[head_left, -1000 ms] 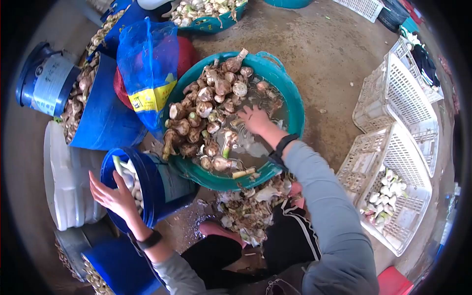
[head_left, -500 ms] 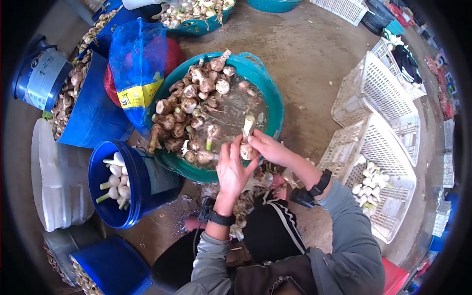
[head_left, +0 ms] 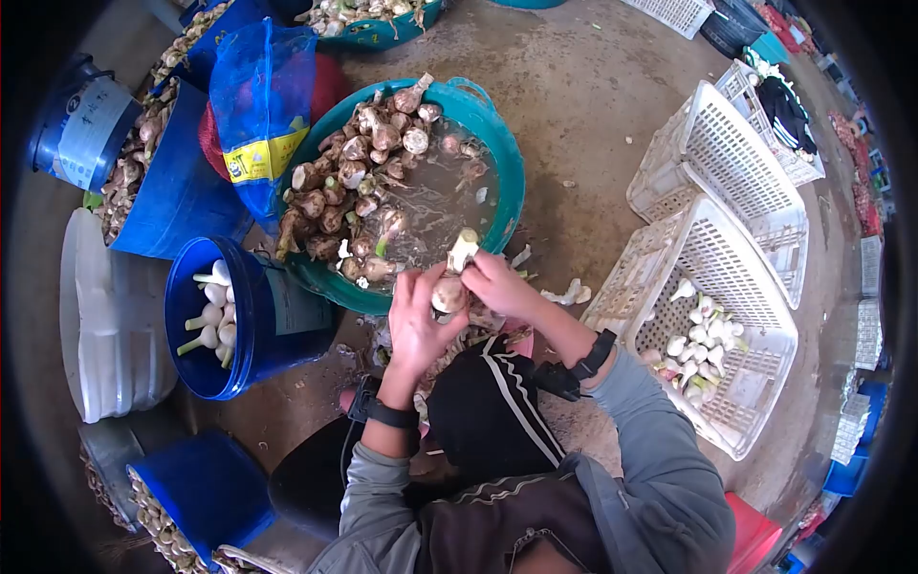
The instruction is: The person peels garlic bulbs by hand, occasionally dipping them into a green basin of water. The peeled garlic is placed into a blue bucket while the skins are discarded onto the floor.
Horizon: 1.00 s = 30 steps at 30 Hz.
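Both hands hold one muddy bulb with a short pale stalk (head_left: 451,279) just in front of the near rim of the teal basin (head_left: 507,182). My left hand (head_left: 416,320) wraps its lower part; my right hand (head_left: 497,283) grips it from the right. The basin holds murky water and several unpeeled brown bulbs (head_left: 349,191). At the left, a blue bucket (head_left: 251,330) contains white peeled bulbs (head_left: 212,311).
White plastic crates stand at the right; the nearest crate (head_left: 755,287) has several peeled bulbs in it. Blue tubs of unpeeled bulbs (head_left: 182,196) and a blue bag (head_left: 263,105) stand at the left. Peelings (head_left: 569,292) lie on the wet concrete floor by my knees.
My left hand left the blue bucket and joined the right. My right hand lifted a bulb out of the basin and brought it close; both now grip it.
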Each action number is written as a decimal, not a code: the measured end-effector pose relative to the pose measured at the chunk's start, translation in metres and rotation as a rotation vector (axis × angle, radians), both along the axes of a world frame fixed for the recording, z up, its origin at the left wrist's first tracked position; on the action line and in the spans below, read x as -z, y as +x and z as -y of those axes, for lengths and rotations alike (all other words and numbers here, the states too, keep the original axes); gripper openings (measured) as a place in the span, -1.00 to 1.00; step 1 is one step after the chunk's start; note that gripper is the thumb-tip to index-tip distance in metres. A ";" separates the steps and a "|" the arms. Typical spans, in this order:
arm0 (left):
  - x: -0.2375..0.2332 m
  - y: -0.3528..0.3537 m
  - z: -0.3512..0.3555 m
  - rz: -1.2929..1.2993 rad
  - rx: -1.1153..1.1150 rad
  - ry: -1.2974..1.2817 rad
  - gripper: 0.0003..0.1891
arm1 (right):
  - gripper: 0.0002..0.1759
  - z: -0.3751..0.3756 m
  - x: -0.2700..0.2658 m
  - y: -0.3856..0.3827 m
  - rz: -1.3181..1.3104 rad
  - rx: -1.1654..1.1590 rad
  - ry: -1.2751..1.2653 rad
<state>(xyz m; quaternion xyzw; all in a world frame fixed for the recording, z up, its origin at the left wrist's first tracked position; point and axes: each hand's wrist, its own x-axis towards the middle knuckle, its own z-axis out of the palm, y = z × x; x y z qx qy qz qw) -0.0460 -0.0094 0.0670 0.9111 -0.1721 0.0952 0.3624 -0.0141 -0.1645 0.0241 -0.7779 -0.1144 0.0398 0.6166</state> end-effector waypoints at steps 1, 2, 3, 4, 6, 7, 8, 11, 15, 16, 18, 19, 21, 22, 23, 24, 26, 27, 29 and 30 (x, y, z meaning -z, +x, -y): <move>0.003 0.004 -0.005 -0.038 0.053 -0.145 -0.38 | -0.71 0.005 0.001 -0.001 0.002 -0.005 0.004; 0.008 0.003 -0.007 -0.076 0.024 -0.200 -0.38 | -0.70 0.010 0.002 -0.001 -0.186 -0.016 0.233; 0.008 0.004 -0.006 -0.110 -0.006 -0.254 -0.37 | -0.70 0.012 -0.004 0.000 -0.373 -0.029 0.461; 0.007 0.003 -0.005 -0.104 -0.011 -0.248 -0.37 | -0.70 0.014 -0.004 0.001 -0.440 -0.037 0.442; 0.006 0.000 0.000 -0.021 -0.063 -0.114 -0.36 | -0.70 0.007 0.002 0.002 -0.340 -0.079 0.331; 0.004 -0.002 0.003 -0.022 -0.059 -0.112 -0.36 | -0.71 0.003 0.003 0.002 -0.242 -0.115 0.214; 0.003 -0.003 0.007 -0.004 -0.097 -0.029 -0.35 | -0.74 0.002 0.004 0.001 -0.226 -0.091 0.290; 0.007 -0.006 0.010 0.089 -0.136 0.119 -0.33 | -0.77 -0.001 0.019 0.002 -0.160 -0.018 0.162; 0.014 -0.006 0.012 0.202 -0.112 0.237 -0.32 | -0.78 0.000 -0.002 -0.005 -0.036 0.107 -0.075; 0.011 -0.006 0.011 0.148 -0.092 0.150 -0.32 | -0.78 0.003 -0.001 -0.005 -0.035 0.090 -0.065; 0.002 -0.003 0.004 -0.089 -0.018 -0.090 -0.34 | -0.79 0.005 0.003 -0.006 -0.131 0.089 0.102; 0.008 0.000 -0.003 -0.277 0.075 -0.346 -0.42 | -0.79 0.005 0.007 -0.007 -0.230 0.085 0.271; 0.010 0.000 -0.002 -0.665 0.088 -1.005 -0.45 | -0.77 0.008 0.012 -0.006 -0.348 0.007 0.406; 0.015 0.000 -0.005 -0.655 0.089 -1.013 -0.45 | -0.74 0.009 0.010 -0.007 -0.484 -0.041 0.549; 0.019 -0.003 -0.003 -0.609 0.040 -1.018 -0.40 | -0.71 0.009 0.007 -0.006 -0.619 -0.089 0.690; 0.020 -0.005 -0.001 -0.585 0.034 -1.009 -0.37 | -0.71 0.008 -0.007 -0.003 -0.661 -0.074 0.666; 0.023 -0.007 0.002 -0.539 -0.002 -0.845 -0.28 | -0.71 0.005 -0.017 -0.003 -0.599 -0.095 0.438; 0.025 -0.006 0.002 -0.428 -0.013 -0.642 -0.24 | -0.69 0.004 -0.019 -0.003 -0.528 -0.109 0.210; 0.027 -0.007 0.003 -0.360 -0.049 -0.543 -0.23 | -0.70 0.005 -0.010 -0.001 -0.486 -0.104 0.194; 0.027 -0.006 0.004 -0.355 -0.048 -0.544 -0.23 | -0.72 0.005 -0.010 -0.001 -0.459 -0.128 0.263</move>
